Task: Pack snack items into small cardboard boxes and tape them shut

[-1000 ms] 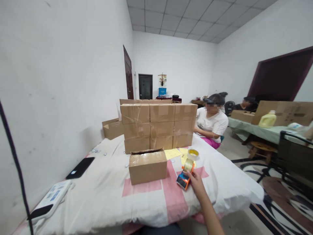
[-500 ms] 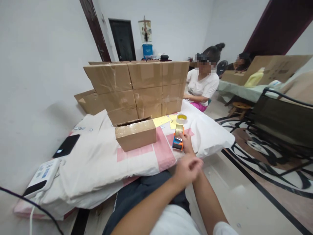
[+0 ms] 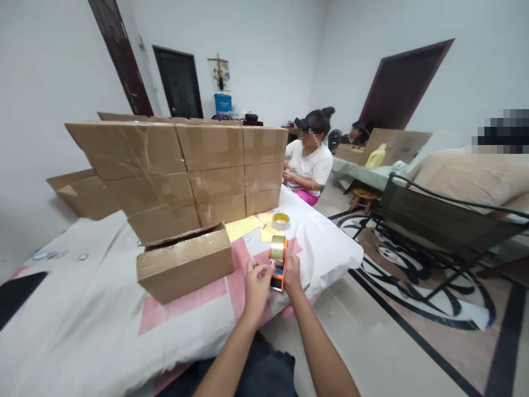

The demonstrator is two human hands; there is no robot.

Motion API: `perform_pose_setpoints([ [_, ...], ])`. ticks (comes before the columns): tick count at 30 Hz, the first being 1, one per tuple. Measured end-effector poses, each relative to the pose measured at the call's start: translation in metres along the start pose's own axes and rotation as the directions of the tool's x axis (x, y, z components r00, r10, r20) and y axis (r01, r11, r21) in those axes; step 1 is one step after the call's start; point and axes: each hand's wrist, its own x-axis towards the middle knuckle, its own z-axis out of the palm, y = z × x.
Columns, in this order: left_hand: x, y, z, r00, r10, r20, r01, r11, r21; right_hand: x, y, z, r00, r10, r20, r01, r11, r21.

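In the head view, my right hand (image 3: 292, 272) grips the side of an orange and blue tape dispenser (image 3: 279, 281) that carries a roll of clear brownish packing tape (image 3: 277, 248). My left hand (image 3: 258, 280) is at the dispenser's left side, thumb and fingers pinched close to its middle; what lies between the fingertips is too small to make out. Left of my hands, a cardboard box (image 3: 185, 267) rests on the cloth-covered table, its top flap slightly raised. Beyond the dispenser lies a loose tape roll (image 3: 281, 221) with a yellow core.
Stacked cardboard boxes (image 3: 215, 182) form a wall across the table (image 3: 103, 309). Yellow sheets (image 3: 243, 226) lie before it. A person in a white shirt (image 3: 312, 160) sits behind. At right, another person sits in a dark folding chair (image 3: 446, 220). A black flat object (image 3: 20, 292) lies left.
My left hand has moved from above my right forearm to the dispenser and pinched its fingers there. The camera view has turned right, and the dispenser remains in my right hand.
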Motion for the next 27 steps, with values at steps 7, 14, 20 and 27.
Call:
perform_pose_setpoints([
  [7,-0.014,0.010,-0.004,0.998,-0.038,0.058,0.043,0.994,-0.096,0.009,0.000,0.003,0.996,-0.062,-0.066,0.058,0.997,-0.060],
  [14,0.019,0.012,-0.039,0.984,-0.086,0.157,0.096,0.994,-0.059,0.050,-0.002,0.035,0.994,-0.065,-0.092,0.067,0.997,0.023],
  [20,0.071,-0.001,-0.063,0.973,-0.077,0.219,0.065,0.996,0.063,0.094,-0.016,0.069,0.977,-0.095,0.190,0.068,0.988,0.140],
  [27,0.057,-0.036,-0.058,0.986,-0.069,0.155,0.053,0.993,0.106,0.097,0.008,0.077,0.908,0.025,0.417,-0.039,0.999,0.025],
])
